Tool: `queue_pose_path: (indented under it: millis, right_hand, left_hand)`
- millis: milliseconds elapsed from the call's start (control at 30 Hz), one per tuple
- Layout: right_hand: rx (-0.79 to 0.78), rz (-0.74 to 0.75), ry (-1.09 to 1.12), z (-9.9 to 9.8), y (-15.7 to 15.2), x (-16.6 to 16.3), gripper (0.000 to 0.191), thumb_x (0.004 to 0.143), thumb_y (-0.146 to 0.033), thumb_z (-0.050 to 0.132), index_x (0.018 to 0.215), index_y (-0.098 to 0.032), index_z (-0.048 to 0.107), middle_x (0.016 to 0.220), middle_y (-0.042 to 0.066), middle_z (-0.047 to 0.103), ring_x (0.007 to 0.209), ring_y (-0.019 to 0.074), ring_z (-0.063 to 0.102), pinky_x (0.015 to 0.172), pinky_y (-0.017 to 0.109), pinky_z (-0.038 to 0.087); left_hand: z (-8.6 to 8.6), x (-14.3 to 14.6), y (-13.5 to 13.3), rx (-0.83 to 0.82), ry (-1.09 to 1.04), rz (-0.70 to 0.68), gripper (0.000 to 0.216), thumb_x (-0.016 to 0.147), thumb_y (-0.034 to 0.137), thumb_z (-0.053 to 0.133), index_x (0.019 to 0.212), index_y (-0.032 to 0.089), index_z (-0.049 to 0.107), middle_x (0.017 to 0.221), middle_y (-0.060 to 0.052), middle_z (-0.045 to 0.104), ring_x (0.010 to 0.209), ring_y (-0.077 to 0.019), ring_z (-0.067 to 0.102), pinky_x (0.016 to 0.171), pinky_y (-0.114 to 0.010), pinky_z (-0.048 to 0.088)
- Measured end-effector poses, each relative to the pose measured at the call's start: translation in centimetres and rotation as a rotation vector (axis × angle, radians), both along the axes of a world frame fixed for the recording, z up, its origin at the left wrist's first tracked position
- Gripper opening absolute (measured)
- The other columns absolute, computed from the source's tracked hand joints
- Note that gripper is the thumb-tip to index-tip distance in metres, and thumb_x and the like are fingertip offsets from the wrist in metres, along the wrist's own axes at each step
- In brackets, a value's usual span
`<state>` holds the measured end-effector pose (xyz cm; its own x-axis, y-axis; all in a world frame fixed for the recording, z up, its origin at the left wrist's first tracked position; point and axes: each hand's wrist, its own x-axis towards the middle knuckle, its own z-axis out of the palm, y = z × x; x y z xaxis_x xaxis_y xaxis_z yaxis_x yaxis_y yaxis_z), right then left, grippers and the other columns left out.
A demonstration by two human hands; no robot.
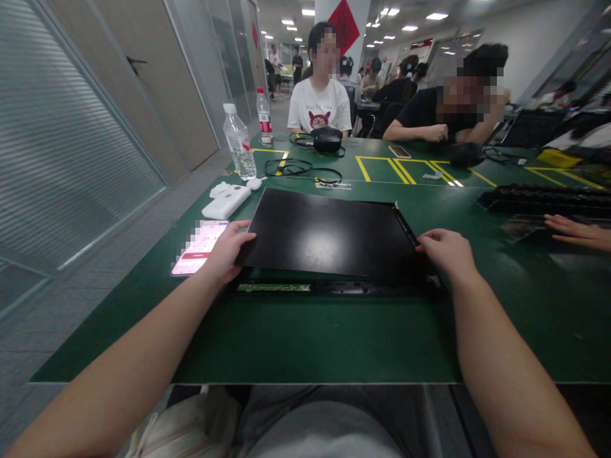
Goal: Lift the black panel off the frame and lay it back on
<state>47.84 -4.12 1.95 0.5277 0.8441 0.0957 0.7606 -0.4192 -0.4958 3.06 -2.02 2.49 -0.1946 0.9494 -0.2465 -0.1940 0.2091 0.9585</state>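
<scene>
A dark, glossy screen panel (pixel 319 232) lies over a shallow black frame (pixel 377 288), its left side raised and tilted. Along the frame's near side a green circuit board strip (pixel 274 288) shows. My left hand (pixel 229 248) grips the panel's left edge, thumb on top and the other fingers partly hidden beneath. On the opposite side, my right hand (pixel 446 250) has its fingers closed at the frame's right rim, close to the panel's edge. The inside of the frame is mostly hidden under the panel.
Left of the panel lie a lit phone (pixel 200 248) and a white device (pixel 226 201). Behind stand a water bottle (pixel 240 143) and a red-labelled bottle (pixel 264 117), near a black cable (pixel 305 168). At right, another person's hand (pixel 580 232) rests near dark parts (pixel 539 196).
</scene>
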Motion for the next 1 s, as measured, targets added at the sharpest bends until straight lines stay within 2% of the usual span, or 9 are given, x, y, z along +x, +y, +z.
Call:
queue_pose_path:
  millis: [400, 733, 1000]
  right_hand:
    - [-0.006, -0.003, 0.012, 0.11, -0.05, -0.18, 0.016, 0.078, -0.027, 0.062, 0.08, -0.025, 0.078, 0.08, 0.007, 0.08, 0.085, 0.029, 0.072, 0.077, 0.038, 0.052]
    - [-0.018, 0.011, -0.02, 0.01, -0.06, -0.19, 0.022, 0.079, -0.031, 0.061, 0.086, -0.024, 0.08, 0.083, 0.008, 0.08, 0.088, 0.0302, 0.072, 0.077, 0.04, 0.053]
    - [0.013, 0.044, -0.081, -0.84, 0.3, 0.35, 0.026, 0.079, -0.035, 0.061, 0.089, -0.024, 0.082, 0.082, 0.008, 0.08, 0.09, 0.031, 0.073, 0.08, 0.04, 0.054]
  left_hand:
    - [-0.34, -0.4, 0.14, 0.011, -0.018, -0.019, 0.048, 0.064, 0.01, 0.074, 0.11, 0.021, 0.068, 0.082, -0.004, 0.074, 0.074, -0.0261, 0.075, 0.056, -0.028, 0.054]
    - [0.12, 0.0, -0.16, 0.01, -0.048, -0.033, 0.051, 0.066, 0.009, 0.071, 0.116, 0.021, 0.076, 0.087, -0.005, 0.079, 0.078, -0.0277, 0.076, 0.057, -0.029, 0.055]
    - [-0.02, -0.14, -0.11, 0.006, -0.003, -0.027, 0.059, 0.062, 0.01, 0.073, 0.12, 0.016, 0.068, 0.083, -0.004, 0.076, 0.071, -0.0243, 0.073, 0.057, -0.027, 0.054]
